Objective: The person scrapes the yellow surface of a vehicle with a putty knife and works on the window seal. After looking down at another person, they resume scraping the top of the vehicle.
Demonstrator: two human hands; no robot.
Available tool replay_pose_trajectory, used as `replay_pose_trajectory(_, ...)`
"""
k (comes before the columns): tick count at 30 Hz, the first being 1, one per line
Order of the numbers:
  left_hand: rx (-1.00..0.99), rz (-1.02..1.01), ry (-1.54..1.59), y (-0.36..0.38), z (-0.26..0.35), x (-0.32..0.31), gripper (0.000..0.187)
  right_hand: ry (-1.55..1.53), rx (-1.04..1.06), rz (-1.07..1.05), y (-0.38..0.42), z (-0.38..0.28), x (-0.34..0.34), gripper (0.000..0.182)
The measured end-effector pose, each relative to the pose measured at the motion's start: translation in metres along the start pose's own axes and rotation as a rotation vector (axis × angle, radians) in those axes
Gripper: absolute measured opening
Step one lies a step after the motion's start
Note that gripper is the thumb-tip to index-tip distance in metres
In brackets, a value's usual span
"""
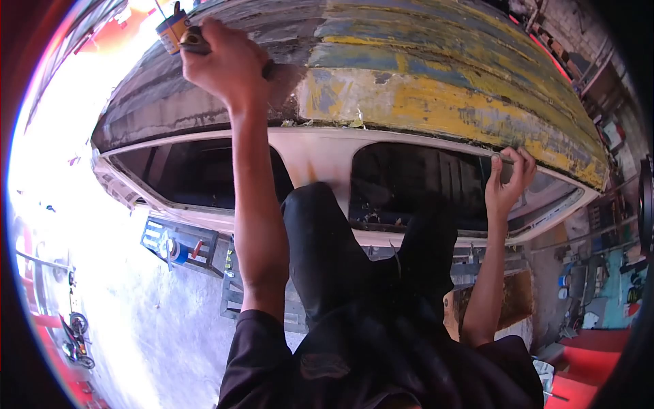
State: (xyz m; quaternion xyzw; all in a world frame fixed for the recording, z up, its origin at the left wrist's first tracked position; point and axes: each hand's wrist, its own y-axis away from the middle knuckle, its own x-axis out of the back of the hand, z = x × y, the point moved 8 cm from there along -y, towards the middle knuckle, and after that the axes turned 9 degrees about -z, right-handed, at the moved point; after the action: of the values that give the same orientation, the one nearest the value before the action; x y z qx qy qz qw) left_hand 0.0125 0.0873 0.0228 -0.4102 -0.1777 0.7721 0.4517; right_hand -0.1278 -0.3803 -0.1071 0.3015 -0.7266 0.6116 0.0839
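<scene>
My left hand is closed round a yellow and black tool above the vehicle's roof, over its dark grey-brown part. A dark end of something shows at the wrist side of this hand. The roof has worn yellow paint over grey-blue patches on its right part. At the right, my right hand rests its fingertips on the roof's lower edge, thumb and fingers apart, with nothing held. Below the edge are a pale pink body frame and dark windows.
My dark-clothed legs are against the vehicle's side. Slatted platforms lie below, with a blue round item on one. An open wooden box is at lower right. A motorcycle stands far left, and red objects lie lower right.
</scene>
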Motion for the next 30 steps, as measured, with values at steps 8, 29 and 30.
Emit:
replay_pose_trajectory(8,0.097,-0.095,0.116,-0.005,-0.001,-0.006,0.026,-0.01,0.008,0.001,0.0,0.001,0.0,0.02)
replay_pose_trajectory(29,0.07,-0.176,-0.099,0.011,-0.005,-0.035,0.026,0.021,-0.024,0.017,0.001,0.0,0.002,0.022)
replay_pose_trajectory(30,0.099,-0.16,-0.053,0.003,-0.005,-0.031,0.027,0.026,-0.029,0.012,0.002,0.001,0.002,0.022)
